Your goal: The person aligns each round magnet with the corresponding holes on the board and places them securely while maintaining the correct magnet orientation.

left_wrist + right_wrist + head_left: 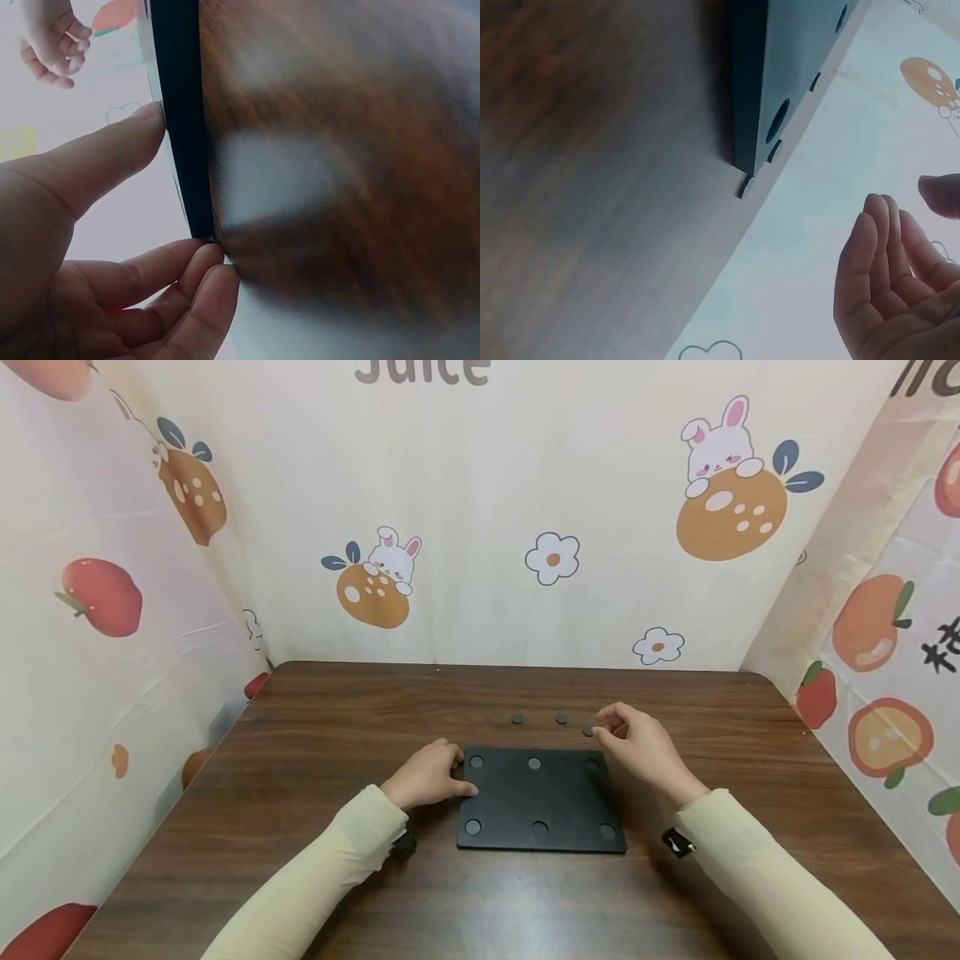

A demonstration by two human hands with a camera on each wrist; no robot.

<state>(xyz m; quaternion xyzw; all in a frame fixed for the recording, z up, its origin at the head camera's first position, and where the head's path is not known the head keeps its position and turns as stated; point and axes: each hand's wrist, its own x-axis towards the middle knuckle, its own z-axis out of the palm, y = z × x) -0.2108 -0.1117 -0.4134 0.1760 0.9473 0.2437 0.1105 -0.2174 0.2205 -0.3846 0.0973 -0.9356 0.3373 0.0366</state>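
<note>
A flat black board [540, 797] with several round recesses lies on the table. My left hand [430, 774] holds it at its left edge; in the left wrist view the thumb [124, 146] is on the board's [182, 112] face and the curled fingers are by its corner. My right hand [641, 747] is above the board's far right corner, beside the nearest of three small dark discs [588, 730]. In the right wrist view the right hand's fingers [866, 247] are bent, with a gap to the thumb and nothing between them.
Two other discs, a left one [517, 719] and a middle one [561, 718], lie behind the board. The brown wooden table [360, 710] reaches back to a printed cloth [480, 610], with more cloth at both sides.
</note>
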